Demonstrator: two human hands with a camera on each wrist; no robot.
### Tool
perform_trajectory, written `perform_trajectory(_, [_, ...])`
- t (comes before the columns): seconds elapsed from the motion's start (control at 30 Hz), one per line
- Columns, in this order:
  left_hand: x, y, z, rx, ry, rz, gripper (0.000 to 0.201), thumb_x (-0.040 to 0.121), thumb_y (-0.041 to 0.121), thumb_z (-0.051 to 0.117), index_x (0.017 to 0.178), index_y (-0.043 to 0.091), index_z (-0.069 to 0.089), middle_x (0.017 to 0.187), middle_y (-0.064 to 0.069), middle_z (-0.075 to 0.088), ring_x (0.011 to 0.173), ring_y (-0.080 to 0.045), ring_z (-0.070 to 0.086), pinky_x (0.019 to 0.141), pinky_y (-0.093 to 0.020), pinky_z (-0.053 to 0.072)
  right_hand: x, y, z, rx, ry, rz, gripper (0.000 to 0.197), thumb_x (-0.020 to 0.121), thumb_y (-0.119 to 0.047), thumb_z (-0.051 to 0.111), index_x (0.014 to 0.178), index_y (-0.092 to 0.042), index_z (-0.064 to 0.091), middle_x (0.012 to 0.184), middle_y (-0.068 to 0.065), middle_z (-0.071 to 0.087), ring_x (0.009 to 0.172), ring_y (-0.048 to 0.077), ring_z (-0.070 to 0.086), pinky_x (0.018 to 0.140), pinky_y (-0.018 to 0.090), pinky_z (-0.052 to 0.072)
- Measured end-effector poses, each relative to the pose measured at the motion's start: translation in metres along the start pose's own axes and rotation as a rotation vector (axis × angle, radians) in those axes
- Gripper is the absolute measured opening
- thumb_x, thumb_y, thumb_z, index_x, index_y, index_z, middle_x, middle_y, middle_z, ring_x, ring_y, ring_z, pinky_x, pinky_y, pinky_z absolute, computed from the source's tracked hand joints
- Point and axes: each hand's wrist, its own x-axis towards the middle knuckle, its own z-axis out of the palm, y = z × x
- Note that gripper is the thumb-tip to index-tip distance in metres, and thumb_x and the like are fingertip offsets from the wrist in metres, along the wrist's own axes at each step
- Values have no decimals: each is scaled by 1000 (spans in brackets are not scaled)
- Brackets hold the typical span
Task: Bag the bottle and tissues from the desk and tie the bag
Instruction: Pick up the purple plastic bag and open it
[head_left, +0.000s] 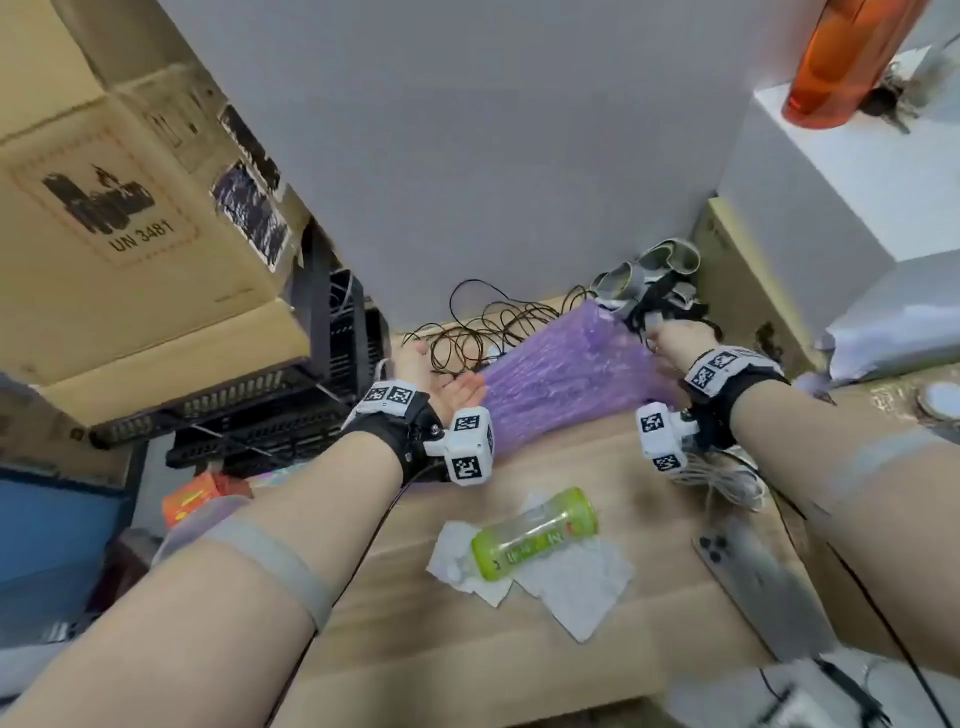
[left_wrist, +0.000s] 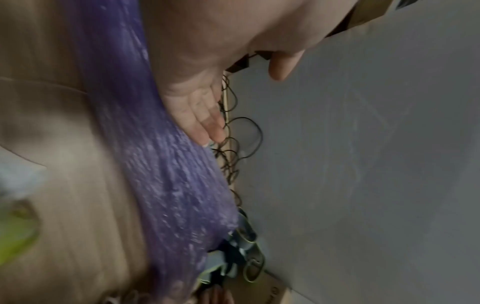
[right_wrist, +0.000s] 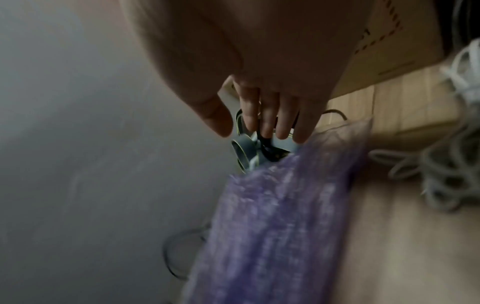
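Observation:
A purple plastic bag lies flat and crumpled across the far part of the wooden desk. My left hand lies palm up at the bag's left end, its straight fingers touching the bag. My right hand is at the bag's far right corner, its straight fingertips meeting the plastic beside some grey straps. Nearer to me a green-labelled bottle lies on its side on white tissues, untouched.
A coil of black wire lies behind the bag against the grey wall. A phone and a white cable bundle sit on the desk's right side. Cardboard boxes stand on the left, a white box on the right.

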Motion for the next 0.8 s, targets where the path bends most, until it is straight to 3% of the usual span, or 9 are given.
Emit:
perform_trajectory(0.07, [8, -10, -3, 93, 3, -19, 59, 92, 41, 49, 128, -5, 41, 103, -18, 61, 92, -31, 62, 79, -45, 52, -11, 5, 2, -198, -9, -74, 29, 75, -29, 68, 101, -19, 63, 108, 9, 63, 101, 29, 62, 83, 31, 52])
perform_trajectory(0.1, [14, -16, -9, 124, 15, -30, 54, 92, 40, 49, 123, -4, 45, 98, -17, 61, 88, -30, 62, 76, -44, 53, -10, 10, 6, -245, -44, -95, 33, 82, -19, 67, 114, -20, 59, 116, 10, 60, 114, 31, 59, 79, 26, 49])
perform_trajectory(0.13, [19, -22, -16, 175, 15, -33, 48, 92, 39, 48, 116, -3, 49, 93, -15, 62, 85, -28, 62, 74, -43, 53, -13, 14, 9, -269, -79, -87, 48, 85, -12, 66, 130, -15, 52, 128, 11, 56, 121, 32, 54, 84, 27, 46])
perform_trajectory(0.23, [33, -31, -25, 245, 20, -70, 37, 91, 37, 47, 97, 2, 58, 77, -9, 63, 77, -24, 63, 76, -40, 55, 1, 24, 21, -334, -110, -125, 71, 81, -10, 67, 145, -13, 36, 132, 18, 56, 116, 37, 57, 93, 34, 47])
perform_trajectory(0.37, [41, -44, -37, 313, 46, -89, 45, 89, 38, 52, 116, 1, 53, 89, -12, 63, 79, -26, 64, 72, -41, 57, 11, 32, 31, -480, -67, -69, 56, 75, -26, 68, 128, -20, 49, 117, 15, 61, 92, 33, 59, 87, 38, 51])
perform_trajectory(0.47, [40, -44, -40, 356, 46, -86, 42, 90, 37, 52, 113, 1, 53, 90, -13, 64, 80, -27, 64, 76, -41, 57, 5, 28, 31, -487, -114, -126, 28, 72, -28, 71, 92, -13, 60, 92, 12, 66, 76, 28, 61, 77, 37, 54])
perform_trajectory(0.6, [27, -36, -32, 463, -6, -69, 40, 91, 35, 53, 114, 3, 56, 93, -11, 63, 82, -24, 62, 83, -39, 55, -11, 4, 28, -573, -244, -265, 24, 70, -28, 75, 68, -16, 53, 71, 5, 60, 65, 21, 57, 57, 27, 44])
perform_trajectory(0.73, [7, -26, -11, 606, -91, 19, 53, 90, 39, 59, 127, 3, 53, 100, -12, 64, 82, -24, 63, 89, -40, 55, -43, -27, 28, -604, -406, -429, 47, 75, -34, 78, 63, -23, 34, 60, -4, 41, 54, 14, 40, 52, 28, 29])
perform_trajectory(0.8, [-6, -22, 6, 655, -151, 71, 60, 87, 49, 61, 127, 4, 52, 101, -12, 63, 83, -25, 63, 88, -42, 56, -70, -42, 29, -594, -440, -524, 31, 76, -34, 78, 78, -24, 48, 72, -8, 48, 62, 10, 45, 57, 24, 31])
